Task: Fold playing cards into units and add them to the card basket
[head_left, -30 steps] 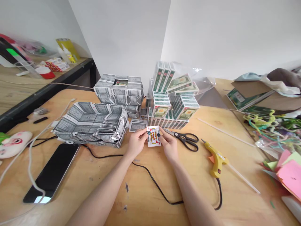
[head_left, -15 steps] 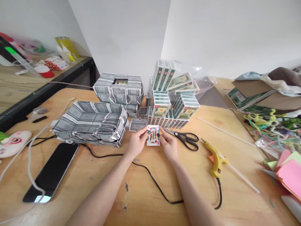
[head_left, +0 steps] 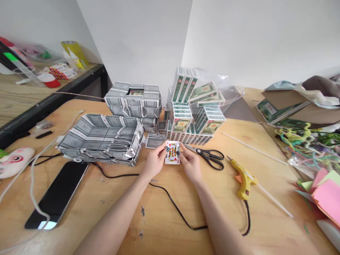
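Note:
A playing card [head_left: 172,153], the king of hearts, faces me upright in the middle of the view. My left hand [head_left: 155,159] pinches its left edge, thumb in front. The right edge is gripped by my right hand [head_left: 190,162] in the same way; the fingers behind the card are hidden. Close behind my left hand, grey-backed cards [head_left: 155,140] lie face down. A pair of black-handled scissors [head_left: 211,156] rests just right of my right hand, its blade tips partly covered. Farther right lies a yellow glue gun [head_left: 244,182] with a glue stick in it.
At the left stand an open tray built of folded cards [head_left: 87,136] and a closed card-built box [head_left: 138,102]. Green card packs [head_left: 182,118] are stacked behind my hands. A black cable [head_left: 170,196] runs under my arms. A phone [head_left: 58,194] lies left; coloured papers [head_left: 328,194] lie right.
Almost nothing differs. The whole view has shifted very slightly, and both hands still hold the card in the same grip.

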A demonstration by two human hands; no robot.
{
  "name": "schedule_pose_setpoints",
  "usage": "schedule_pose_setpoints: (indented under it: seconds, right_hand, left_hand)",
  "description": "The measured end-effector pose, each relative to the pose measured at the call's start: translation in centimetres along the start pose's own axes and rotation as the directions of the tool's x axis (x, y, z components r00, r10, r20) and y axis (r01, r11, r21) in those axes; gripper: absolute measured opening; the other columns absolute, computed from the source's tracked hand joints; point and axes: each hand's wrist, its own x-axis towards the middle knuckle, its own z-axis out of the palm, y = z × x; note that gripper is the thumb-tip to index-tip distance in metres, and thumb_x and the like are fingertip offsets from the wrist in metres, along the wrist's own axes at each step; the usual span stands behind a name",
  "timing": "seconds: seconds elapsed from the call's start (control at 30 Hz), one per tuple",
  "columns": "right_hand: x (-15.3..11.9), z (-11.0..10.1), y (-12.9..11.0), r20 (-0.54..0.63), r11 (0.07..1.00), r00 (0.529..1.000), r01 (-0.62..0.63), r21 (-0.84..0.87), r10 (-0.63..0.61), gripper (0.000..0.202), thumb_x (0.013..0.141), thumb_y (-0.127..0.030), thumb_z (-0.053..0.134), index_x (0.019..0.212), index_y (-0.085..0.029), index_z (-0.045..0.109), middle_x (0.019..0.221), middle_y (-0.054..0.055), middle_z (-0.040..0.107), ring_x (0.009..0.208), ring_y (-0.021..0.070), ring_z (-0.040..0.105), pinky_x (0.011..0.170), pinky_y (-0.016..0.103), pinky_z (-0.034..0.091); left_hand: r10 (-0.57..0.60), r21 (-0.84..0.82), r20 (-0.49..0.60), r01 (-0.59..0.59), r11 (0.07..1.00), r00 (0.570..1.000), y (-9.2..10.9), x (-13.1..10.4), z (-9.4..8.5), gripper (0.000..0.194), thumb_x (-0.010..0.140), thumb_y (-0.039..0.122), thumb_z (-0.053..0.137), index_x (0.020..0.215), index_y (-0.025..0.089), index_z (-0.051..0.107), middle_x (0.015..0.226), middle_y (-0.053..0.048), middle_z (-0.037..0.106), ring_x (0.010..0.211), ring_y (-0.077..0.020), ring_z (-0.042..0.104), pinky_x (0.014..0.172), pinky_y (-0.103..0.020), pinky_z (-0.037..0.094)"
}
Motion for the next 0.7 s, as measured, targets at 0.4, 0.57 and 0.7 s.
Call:
schedule_pose_setpoints:
  seconds: [0.4,0.57,0.7]
  right_hand:
    - [0.07,0.06,0.23,-0.028,0.997,0.999,-0.023,0.072,0.025,0.06,0.074,-0.035,0.056,0.128,-0.015,0.041,0.076,0.0,0.067,0.073,0.0179,0.061,0.07,0.034,0.05]
    - [0.26,-0.06,0.2,-0.077,0.988,0.996,-0.028,0.154,0.04,0.059,0.073,-0.033,0.057,0.127,-0.016,0.042,0.076,0.0,0.069,0.07,0.0179,0.062,0.065,0.032,0.05]
    - [0.43,-0.26,0.5,-0.089,0.974,0.993,-0.056,0.219,0.077,0.06,0.072,-0.034,0.059,0.127,-0.018,0.043,0.083,0.002,0.07,0.069,0.0186,0.063,0.064,0.032,0.051]
  left_hand:
    - [-0.006,-0.032,0.032,0.007,0.999,0.999,-0.04,-0.19,0.28,0.049,0.081,0.02,0.045,0.129,0.016,0.038,0.106,-0.008,0.063,0.089,-0.0147,0.061,0.077,-0.027,0.05]
    - [0.001,-0.123,0.081,0.009,0.992,0.997,0.16,-0.48,0.38,0.055,0.078,0.021,0.051,0.131,0.019,0.035,0.107,-0.007,0.062,0.089,-0.0151,0.061,0.081,-0.029,0.049]
    - [-0.005,-0.168,0.208,0.041,0.985,0.978,0.68,-0.69,0.15,0.069,0.072,0.021,0.06,0.134,0.022,0.028,0.118,-0.007,0.056,0.098,-0.0183,0.058,0.087,-0.033,0.047]
